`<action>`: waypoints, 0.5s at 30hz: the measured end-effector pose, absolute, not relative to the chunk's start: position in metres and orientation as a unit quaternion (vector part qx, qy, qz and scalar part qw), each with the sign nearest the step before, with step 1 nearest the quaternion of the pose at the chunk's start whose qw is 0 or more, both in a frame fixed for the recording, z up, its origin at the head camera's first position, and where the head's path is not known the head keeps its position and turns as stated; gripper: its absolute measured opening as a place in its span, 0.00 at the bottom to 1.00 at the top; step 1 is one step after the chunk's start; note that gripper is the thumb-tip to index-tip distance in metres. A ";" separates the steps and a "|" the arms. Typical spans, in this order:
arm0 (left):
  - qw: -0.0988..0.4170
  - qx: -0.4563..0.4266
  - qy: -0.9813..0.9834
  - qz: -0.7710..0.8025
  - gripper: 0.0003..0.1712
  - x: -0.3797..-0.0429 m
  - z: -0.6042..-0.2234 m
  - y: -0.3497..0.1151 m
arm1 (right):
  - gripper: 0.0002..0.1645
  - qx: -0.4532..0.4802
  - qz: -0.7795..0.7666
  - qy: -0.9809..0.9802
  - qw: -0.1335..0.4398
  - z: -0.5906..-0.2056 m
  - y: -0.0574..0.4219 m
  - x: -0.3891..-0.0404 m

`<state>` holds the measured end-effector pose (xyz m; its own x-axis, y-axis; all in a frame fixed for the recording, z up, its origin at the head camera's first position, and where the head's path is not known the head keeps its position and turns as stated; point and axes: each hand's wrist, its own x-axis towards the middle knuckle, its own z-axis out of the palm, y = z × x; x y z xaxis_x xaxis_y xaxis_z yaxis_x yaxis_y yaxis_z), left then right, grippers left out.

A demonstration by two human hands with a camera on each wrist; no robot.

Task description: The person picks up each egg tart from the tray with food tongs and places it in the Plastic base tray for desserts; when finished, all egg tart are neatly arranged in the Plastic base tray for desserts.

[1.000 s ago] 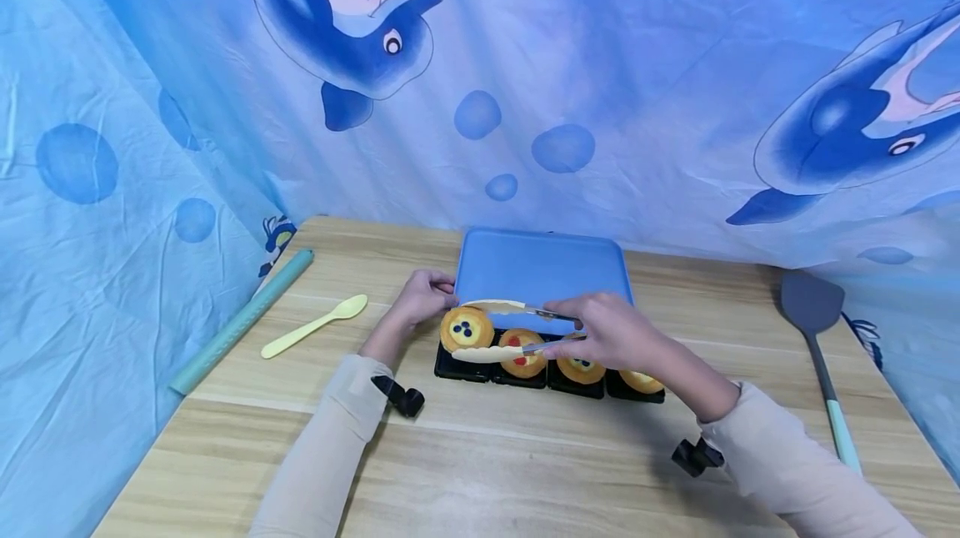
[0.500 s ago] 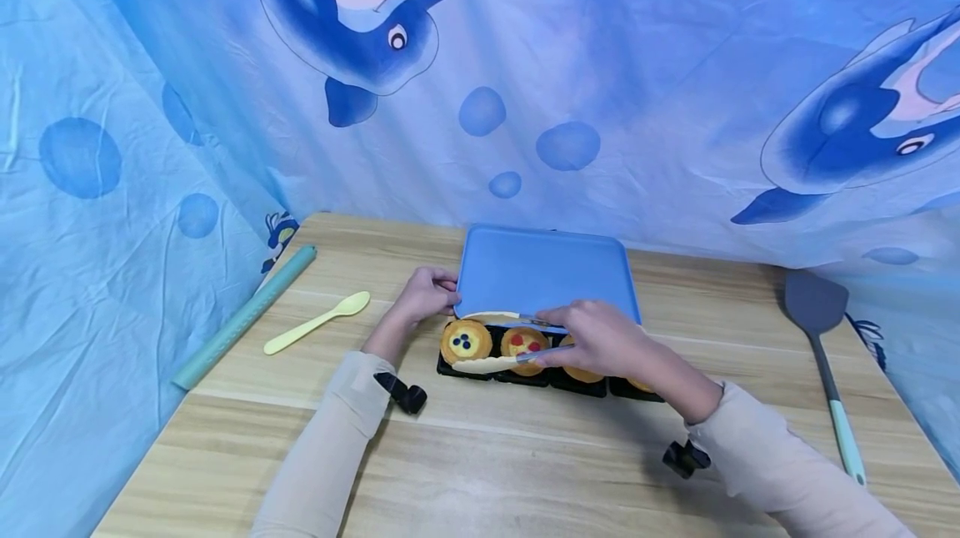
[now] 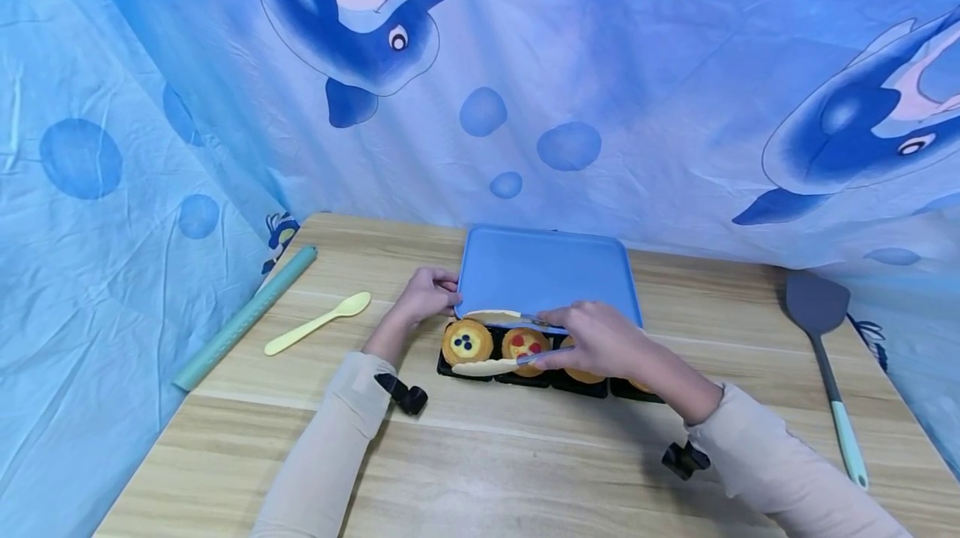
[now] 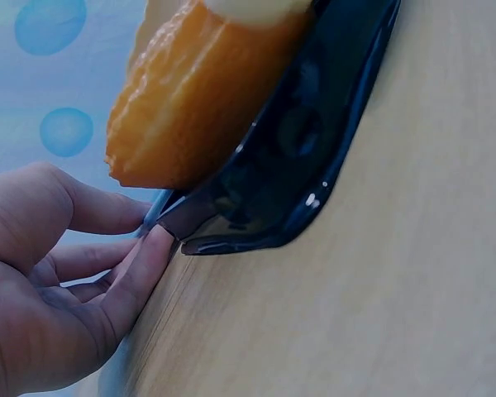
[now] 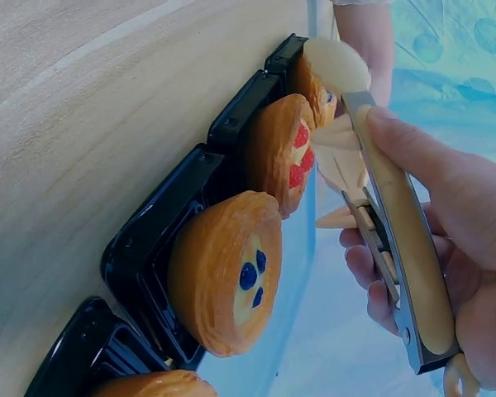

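At the tray's left edge, my left hand pinches the rim of the blue tray between thumb and fingers. My right hand grips metal tongs with cream tips. Spread apart, the tips lie on either side of the leftmost tart, which has blueberries on top and sits in a black mold. Beside it, a red-berry tart lies partly under the tongs. Another blueberry tart rests in its mold below my right hand. The rightmost tart is mostly hidden by that hand in the head view.
On the left of the wooden table lie a pale yellow spoon and a long teal roll. A grey turner with a mint handle lies at the right. A dolphin-print curtain hangs behind the table.
The tongs have come down with the leftmost tart, which now sits lower in its black mold. The tong tips have spread slightly. My left hand stays at the tray's edge.
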<state>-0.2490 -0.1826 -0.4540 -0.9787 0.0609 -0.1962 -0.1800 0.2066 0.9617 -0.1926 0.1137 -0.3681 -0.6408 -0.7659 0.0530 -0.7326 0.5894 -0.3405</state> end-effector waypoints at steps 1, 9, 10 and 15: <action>0.096 -0.038 0.771 0.629 0.25 -0.249 -0.454 -0.182 | 0.42 -0.418 -0.172 0.891 0.051 -0.368 0.114 -0.192; 0.097 -0.037 0.771 0.628 0.25 -0.251 -0.455 -0.181 | 0.54 -0.387 -0.209 0.897 0.049 -0.360 0.122 -0.188; 0.098 -0.038 0.771 0.628 0.25 -0.251 -0.455 -0.181 | 0.54 -0.385 -0.214 0.897 0.045 -0.359 0.124 -0.187; 0.102 -0.047 0.771 0.627 0.26 -0.252 -0.455 -0.182 | 0.54 -0.363 -0.240 0.900 0.022 -0.359 0.137 -0.186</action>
<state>-0.2516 -0.1822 -0.4546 -0.9748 0.0562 -0.2158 -0.1999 0.2083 0.9574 -0.1863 0.1370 -0.3594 -0.7352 -0.6644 0.1343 -0.6431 0.6211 -0.4480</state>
